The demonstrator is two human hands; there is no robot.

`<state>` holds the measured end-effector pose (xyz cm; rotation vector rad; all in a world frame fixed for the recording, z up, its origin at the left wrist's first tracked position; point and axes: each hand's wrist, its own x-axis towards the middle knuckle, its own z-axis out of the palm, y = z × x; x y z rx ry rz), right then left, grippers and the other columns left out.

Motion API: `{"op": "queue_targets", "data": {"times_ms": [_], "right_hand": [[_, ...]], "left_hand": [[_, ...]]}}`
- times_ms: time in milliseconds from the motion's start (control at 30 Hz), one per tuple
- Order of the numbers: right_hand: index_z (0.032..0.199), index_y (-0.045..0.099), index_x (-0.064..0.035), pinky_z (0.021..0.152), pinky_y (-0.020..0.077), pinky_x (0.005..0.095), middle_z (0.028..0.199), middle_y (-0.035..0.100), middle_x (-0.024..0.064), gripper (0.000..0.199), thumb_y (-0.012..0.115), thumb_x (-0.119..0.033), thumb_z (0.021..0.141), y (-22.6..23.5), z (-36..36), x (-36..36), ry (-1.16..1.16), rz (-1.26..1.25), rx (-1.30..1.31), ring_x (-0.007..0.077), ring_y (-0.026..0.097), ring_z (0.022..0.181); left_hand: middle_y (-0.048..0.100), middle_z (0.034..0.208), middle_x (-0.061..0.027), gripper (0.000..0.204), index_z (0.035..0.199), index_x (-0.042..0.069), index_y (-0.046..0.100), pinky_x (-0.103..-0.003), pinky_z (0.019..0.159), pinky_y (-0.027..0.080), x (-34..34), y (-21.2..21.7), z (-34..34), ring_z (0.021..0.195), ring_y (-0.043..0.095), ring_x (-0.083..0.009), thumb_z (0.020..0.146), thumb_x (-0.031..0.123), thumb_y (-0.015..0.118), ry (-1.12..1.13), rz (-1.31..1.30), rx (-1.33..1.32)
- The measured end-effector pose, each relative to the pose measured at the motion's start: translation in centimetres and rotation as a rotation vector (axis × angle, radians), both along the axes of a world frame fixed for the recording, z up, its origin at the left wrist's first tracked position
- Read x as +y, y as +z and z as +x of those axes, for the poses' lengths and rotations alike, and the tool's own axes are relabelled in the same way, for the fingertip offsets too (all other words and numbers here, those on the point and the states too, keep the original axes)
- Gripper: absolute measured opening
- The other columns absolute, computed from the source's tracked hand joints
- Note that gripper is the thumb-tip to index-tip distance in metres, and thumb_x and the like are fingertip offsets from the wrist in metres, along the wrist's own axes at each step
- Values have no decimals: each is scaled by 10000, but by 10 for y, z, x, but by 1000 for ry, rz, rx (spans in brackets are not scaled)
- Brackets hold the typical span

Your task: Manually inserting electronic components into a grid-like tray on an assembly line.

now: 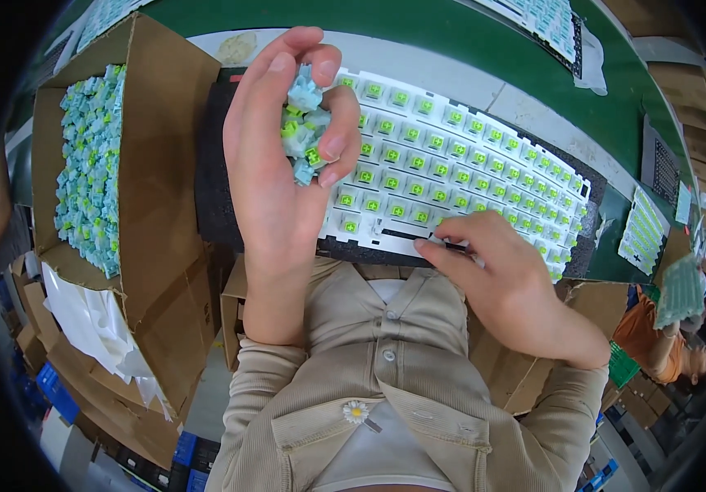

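A: Here we are, lower centre of the frame: our right hand (496, 266) is poised at the bottom row of the keyboard plate (441, 123), thumb and forefinger drawn nearly together. Are we pinching anything?

B: We can't tell; the fingers hide whatever sits between them. Our left hand (255, 156), left of centre and high, is half closed, its fingers curled round a clump of loose switches (302, 135).

A: So how do we play this well?

B: We'd square each switch over its opening, then press evenly until it sits flush; a tilted push could bend a pin. And we'd keep that left cup snug, since one switch perches near the fingertips.

A: And the plate, how's it looking?

B: Crisp! White, stretching from upper centre to the right, on a dark foam pad (218, 164), with rows of bright green switch tops (416, 162). A long black slot (398, 239) shows along its lower edge, just beside our right fingertips.
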<state>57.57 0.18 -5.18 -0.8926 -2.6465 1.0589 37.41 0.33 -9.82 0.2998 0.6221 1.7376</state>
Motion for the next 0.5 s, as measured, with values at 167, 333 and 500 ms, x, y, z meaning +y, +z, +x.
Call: {"op": "queue_targets", "data": {"times_ms": [167,333,500], "right_hand": [[947,644,-22,630,467,309,949,555,90,380,646,-11,568,-6,-1,-11,54,362,-110,231,534,787],[963,630,-33,646,455,318,932,561,91,394,642,20,573,-12,-5,-16,-45,266,-17,233,527,775],[948,600,-10,636,457,318,892,555,93,342,660,-38,612,-12,-10,-27,-261,193,-48,243,531,783]], "left_hand": [[409,858,-15,228,1096,15,433,-169,368,274,0,0,1,530,350,-67,921,144,365,-21,22,27],[412,864,-15,227,1094,13,435,-171,364,273,-3,-5,-3,533,351,-65,916,139,373,-32,85,-25],[416,864,-15,226,1090,12,438,-173,363,273,-2,-6,-2,534,351,-66,915,140,374,-28,85,-28]]}}
